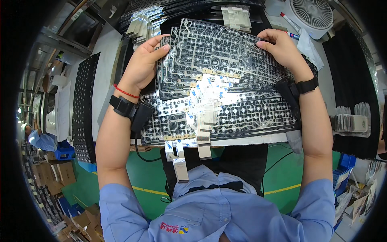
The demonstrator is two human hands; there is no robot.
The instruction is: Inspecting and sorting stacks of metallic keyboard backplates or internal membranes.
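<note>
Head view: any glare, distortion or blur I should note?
Head view: bright light nearly washes out the pale tails mid-stack; head view: fisheye bends the perforated mat and blacks out the corners; head view: the left hand, right hand and sheets look fairly sharp, while the boxes near the left rim look softer.

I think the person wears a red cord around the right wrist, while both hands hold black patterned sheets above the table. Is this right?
Not quite: the red cord is around the wrist of the left hand, not the right hand, as the head view shows. Both hands do hold black patterned sheets above the table.
</note>
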